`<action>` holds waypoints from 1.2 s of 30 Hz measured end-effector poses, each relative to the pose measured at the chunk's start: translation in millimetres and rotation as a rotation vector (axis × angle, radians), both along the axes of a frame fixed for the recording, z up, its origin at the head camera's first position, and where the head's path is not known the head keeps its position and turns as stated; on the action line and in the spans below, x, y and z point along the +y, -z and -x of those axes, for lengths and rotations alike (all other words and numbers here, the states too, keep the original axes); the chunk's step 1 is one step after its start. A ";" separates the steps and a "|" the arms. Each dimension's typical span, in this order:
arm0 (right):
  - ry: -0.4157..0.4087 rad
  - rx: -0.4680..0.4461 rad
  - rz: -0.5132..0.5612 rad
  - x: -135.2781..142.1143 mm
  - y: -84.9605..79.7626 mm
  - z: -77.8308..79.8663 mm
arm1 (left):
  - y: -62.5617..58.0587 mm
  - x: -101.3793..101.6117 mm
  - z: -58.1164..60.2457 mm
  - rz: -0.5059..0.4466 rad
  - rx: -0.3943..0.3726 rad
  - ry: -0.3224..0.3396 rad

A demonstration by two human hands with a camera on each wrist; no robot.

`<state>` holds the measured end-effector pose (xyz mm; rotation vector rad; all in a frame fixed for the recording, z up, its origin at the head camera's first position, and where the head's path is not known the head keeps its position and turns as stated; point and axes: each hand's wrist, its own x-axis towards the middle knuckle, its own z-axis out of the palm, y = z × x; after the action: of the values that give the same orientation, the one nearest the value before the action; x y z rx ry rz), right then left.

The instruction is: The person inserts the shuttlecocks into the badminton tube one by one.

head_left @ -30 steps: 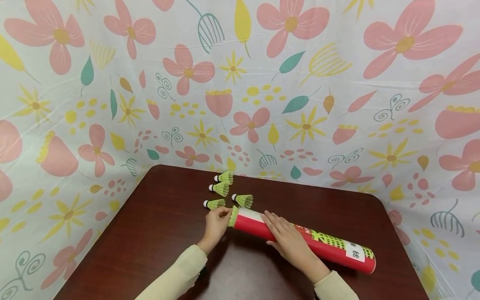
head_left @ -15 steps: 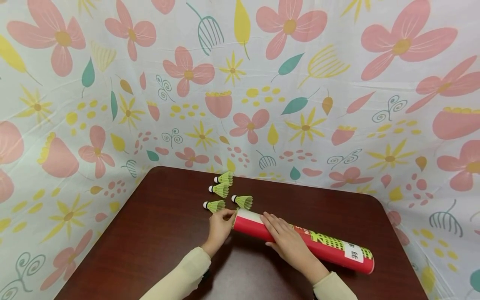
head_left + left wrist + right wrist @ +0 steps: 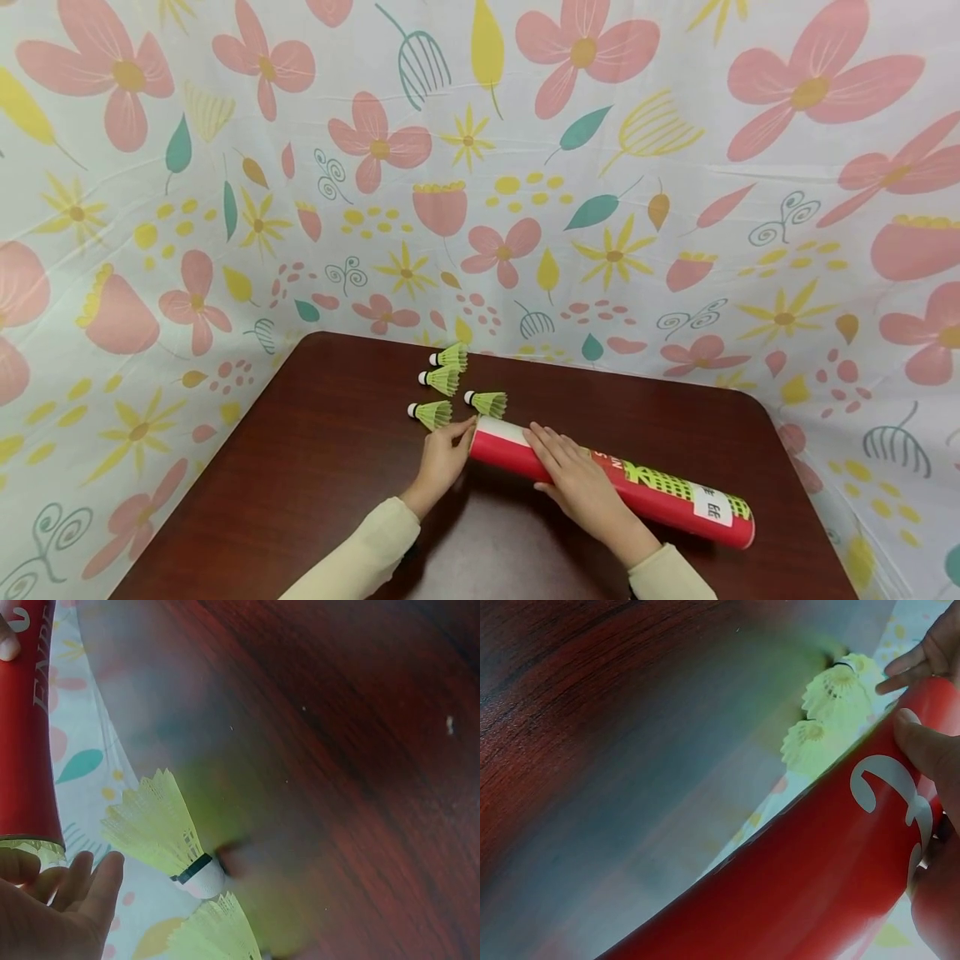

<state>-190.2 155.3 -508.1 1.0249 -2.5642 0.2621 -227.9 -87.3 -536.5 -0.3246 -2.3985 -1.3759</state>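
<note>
Right hand slanting over red tube, fingers gripping it, left hand at mouth, grip unclear

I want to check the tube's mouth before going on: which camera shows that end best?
Left wrist: it shows the rim of the red tube, with a yellow-green edge there beside the left hand. Head: that end is small, its opening not visible. Right wrist: only outer wall towards that end, no opening.

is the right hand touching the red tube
Touching. In the right wrist view, the thumb of the right hand lies against the red tube, with no gap showing.
</note>
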 end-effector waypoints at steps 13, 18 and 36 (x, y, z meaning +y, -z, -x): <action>-0.001 0.000 -0.013 10.0 1.2 -0.8 | -4.9 -21.4 9.4 -0.036 0.059 -0.102; -0.010 0.011 -0.011 11.3 1.2 -0.1 | -3.6 -34.0 18.1 -0.024 0.105 -0.174; -0.003 -0.016 -0.025 12.3 3.1 -0.2 | 13.6 -56.5 40.0 0.224 -0.015 -0.252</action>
<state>-190.0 167.6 -511.1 1.0403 -2.5860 0.2408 -267.9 -143.8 -550.1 -0.0641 -2.5083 -1.0069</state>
